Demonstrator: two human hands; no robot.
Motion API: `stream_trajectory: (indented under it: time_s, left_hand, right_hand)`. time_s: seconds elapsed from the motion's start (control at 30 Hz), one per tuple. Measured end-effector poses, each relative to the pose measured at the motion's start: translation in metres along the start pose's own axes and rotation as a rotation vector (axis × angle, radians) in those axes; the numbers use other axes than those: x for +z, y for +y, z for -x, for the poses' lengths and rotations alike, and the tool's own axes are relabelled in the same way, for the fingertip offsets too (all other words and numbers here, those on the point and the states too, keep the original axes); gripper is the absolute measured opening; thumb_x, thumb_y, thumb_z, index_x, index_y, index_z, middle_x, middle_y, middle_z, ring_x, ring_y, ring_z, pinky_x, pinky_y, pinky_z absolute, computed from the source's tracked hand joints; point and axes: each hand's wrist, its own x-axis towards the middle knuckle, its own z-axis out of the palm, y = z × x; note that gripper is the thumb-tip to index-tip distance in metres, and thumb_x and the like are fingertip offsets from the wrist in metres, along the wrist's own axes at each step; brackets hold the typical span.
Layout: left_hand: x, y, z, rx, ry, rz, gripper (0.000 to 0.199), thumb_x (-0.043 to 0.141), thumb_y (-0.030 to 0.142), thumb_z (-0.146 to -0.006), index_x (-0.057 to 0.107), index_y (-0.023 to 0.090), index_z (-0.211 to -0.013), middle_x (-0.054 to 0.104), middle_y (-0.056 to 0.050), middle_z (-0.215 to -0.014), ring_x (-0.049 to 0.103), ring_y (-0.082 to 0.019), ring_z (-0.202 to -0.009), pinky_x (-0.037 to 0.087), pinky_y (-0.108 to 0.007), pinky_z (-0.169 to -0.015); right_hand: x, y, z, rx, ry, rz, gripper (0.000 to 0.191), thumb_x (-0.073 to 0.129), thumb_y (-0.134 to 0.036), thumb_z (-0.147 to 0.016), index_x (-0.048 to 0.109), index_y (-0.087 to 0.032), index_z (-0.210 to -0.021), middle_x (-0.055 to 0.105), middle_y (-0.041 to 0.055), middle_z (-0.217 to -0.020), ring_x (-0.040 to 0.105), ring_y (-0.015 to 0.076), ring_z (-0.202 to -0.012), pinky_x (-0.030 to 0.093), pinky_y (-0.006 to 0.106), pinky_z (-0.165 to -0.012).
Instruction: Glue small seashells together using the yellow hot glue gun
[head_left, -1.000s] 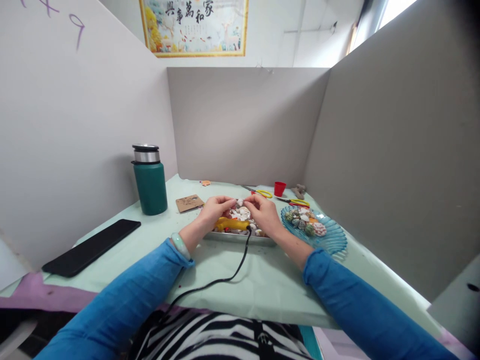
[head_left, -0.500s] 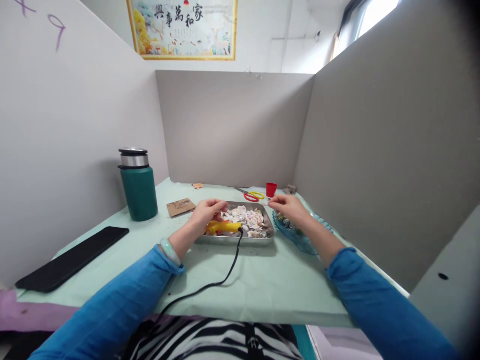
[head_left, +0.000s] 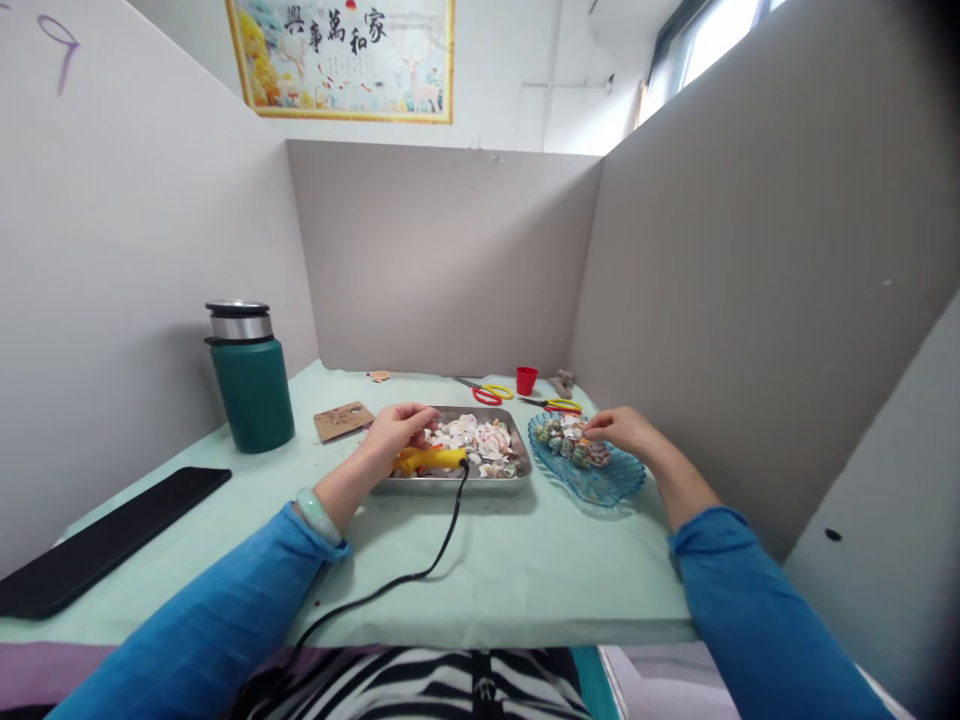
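A metal tray (head_left: 450, 487) holds many white and pinkish shells (head_left: 480, 440). My left hand (head_left: 399, 432) is over the tray's left side, its fingers pinched together; what they hold, if anything, is too small to tell. Just below that hand, a yellow glue-gun-like tool (head_left: 431, 459) with a black cord lies across the tray. To the right, a blue glass dish (head_left: 600, 486) bears greenish and striped shells (head_left: 574, 447). My right hand (head_left: 622, 428) is at the dish's back right, fingertips closed near a small pale piece among the shells; their hold is unclear.
A green bottle (head_left: 253, 392) and a black flat slab (head_left: 112, 540) are at the left. Behind the tray are a brown card (head_left: 343, 421), two pairs of scissors (head_left: 487, 394) and a red cup (head_left: 526, 380). Grey partitions (head_left: 442, 260) enclose the table.
My right hand has moved rightward from beside the tray to the blue dish, uncovering the dish and a second pair of scissors. My left hand stays over the tray. The view has shifted slightly.
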Motion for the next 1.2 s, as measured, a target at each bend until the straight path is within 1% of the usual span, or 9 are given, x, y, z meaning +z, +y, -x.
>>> stream_trajectory:
  time_s: [0.23,0.43,0.53,0.7,0.83,1.03,1.13,1.2]
  left_hand:
    - [0.001,0.001,0.0,-0.019,0.004,-0.011,0.031,0.069,0.041,-0.066,0.063,0.011,-0.075,0.06,-0.002,-0.07,0.046,-0.005,-0.047,0.043,-0.021,-0.051]
    - [0.001,0.002,0.001,-0.013,0.001,-0.008,0.031,0.069,0.041,-0.066,0.063,0.012,-0.075,0.061,-0.002,-0.071,0.047,-0.006,-0.048,0.043,-0.02,-0.051]
    - [0.0,0.001,0.0,-0.023,0.006,-0.01,0.032,0.07,0.041,-0.066,0.064,0.012,-0.077,0.061,-0.002,-0.071,0.047,-0.005,-0.047,0.044,-0.021,-0.052]
    - [-0.001,-0.004,-0.003,0.0,-0.002,0.011,0.034,0.07,0.043,-0.065,0.065,0.012,-0.08,0.061,-0.002,-0.071,0.045,-0.005,-0.047,0.045,-0.022,-0.053]
    - [0.001,-0.003,-0.003,-0.002,-0.007,0.013,0.034,0.071,0.042,-0.064,0.065,0.012,-0.078,0.061,-0.002,-0.07,0.045,-0.005,-0.047,0.045,-0.022,-0.052]
    - [0.005,0.001,-0.001,-0.006,0.001,0.015,0.035,0.073,0.042,-0.062,0.064,0.011,-0.076,0.06,-0.002,-0.068,0.043,-0.005,-0.046,0.045,-0.022,-0.05]
    - [0.004,0.001,-0.002,-0.015,-0.006,0.033,0.036,0.073,0.041,-0.062,0.064,0.011,-0.078,0.061,-0.002,-0.07,0.043,-0.005,-0.046,0.045,-0.022,-0.051]
    - [0.003,0.001,-0.002,-0.027,0.009,0.068,0.037,0.074,0.041,-0.06,0.062,0.011,-0.078,0.061,-0.002,-0.07,0.043,-0.004,-0.046,0.046,-0.022,-0.051]
  right_hand:
    - [-0.002,0.003,-0.002,0.018,-0.009,0.075,0.015,0.067,-0.026,-0.061,0.074,-0.017,-0.07,0.069,0.0026,-0.065,0.058,0.0144,-0.062,0.039,0.023,-0.056]
    - [-0.002,0.003,-0.002,0.04,-0.011,0.126,0.014,0.069,-0.026,-0.061,0.075,-0.018,-0.071,0.069,0.0023,-0.066,0.06,0.0151,-0.064,0.039,0.023,-0.056]
    - [-0.002,0.001,-0.001,0.048,-0.024,0.138,0.014,0.069,-0.025,-0.061,0.075,-0.018,-0.071,0.069,0.0025,-0.066,0.06,0.0154,-0.064,0.039,0.023,-0.057]
    - [-0.003,-0.002,0.001,0.038,-0.03,0.152,0.014,0.067,-0.023,-0.063,0.075,-0.017,-0.073,0.07,0.0039,-0.069,0.061,0.0158,-0.066,0.04,0.023,-0.059]
    - [-0.005,-0.004,0.003,0.019,0.001,0.186,0.015,0.065,-0.024,-0.065,0.075,-0.018,-0.075,0.071,0.0042,-0.071,0.061,0.0161,-0.068,0.039,0.023,-0.057]
    - [-0.008,-0.007,0.005,-0.006,0.032,0.172,0.016,0.063,-0.027,-0.067,0.074,-0.017,-0.074,0.07,0.0059,-0.072,0.06,0.0172,-0.068,0.038,0.024,-0.057]
    - [-0.008,-0.013,0.008,-0.022,0.088,0.167,0.022,0.062,-0.034,-0.07,0.074,-0.017,-0.075,0.069,0.0056,-0.07,0.059,0.0178,-0.068,0.036,0.025,-0.055]
    - [-0.007,-0.024,0.015,-0.051,0.156,0.156,0.028,0.057,-0.039,-0.074,0.072,-0.016,-0.078,0.068,0.0051,-0.072,0.058,0.0177,-0.068,0.035,0.025,-0.055]
